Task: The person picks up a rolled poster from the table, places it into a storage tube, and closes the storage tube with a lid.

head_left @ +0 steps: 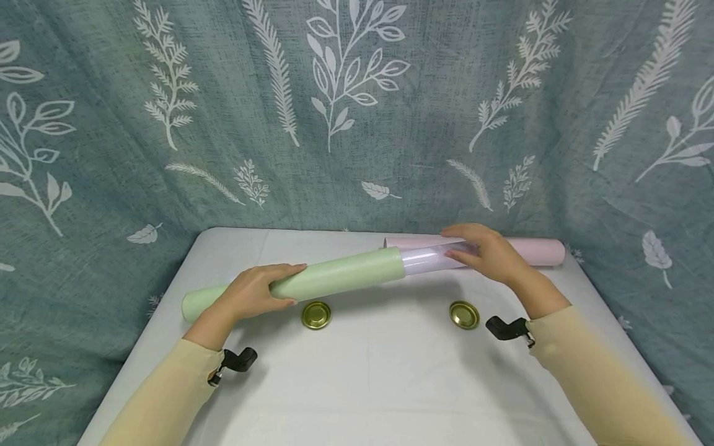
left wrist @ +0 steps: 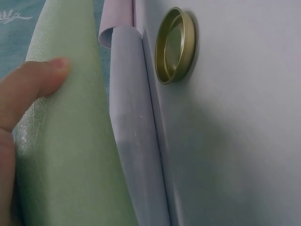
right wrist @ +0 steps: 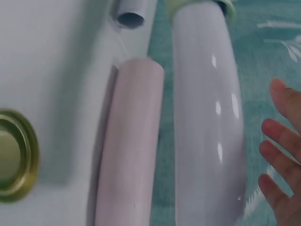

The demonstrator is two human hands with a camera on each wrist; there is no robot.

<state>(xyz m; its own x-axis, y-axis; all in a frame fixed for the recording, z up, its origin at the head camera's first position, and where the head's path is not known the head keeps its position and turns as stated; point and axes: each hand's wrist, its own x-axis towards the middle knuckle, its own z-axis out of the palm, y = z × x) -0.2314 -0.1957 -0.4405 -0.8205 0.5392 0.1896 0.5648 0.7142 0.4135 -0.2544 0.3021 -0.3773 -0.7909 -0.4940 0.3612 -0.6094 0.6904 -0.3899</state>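
Observation:
My left hand grips a long pale green tube around its left part, holding it slanted above the table with the right end higher. Out of the green tube's right end comes a glossy pale lavender roll, partly inside it. My right hand is around the roll's right end; in the right wrist view its spread fingers stand apart from the roll. Two round gold lids, a left one and a right one, lie below the tubes.
A pale pink tube lies along the table's back edge, behind the right hand. Another lavender tube lies on the white table beside it, hidden behind the green one in the head view. A leaf-patterned curtain hangs behind.

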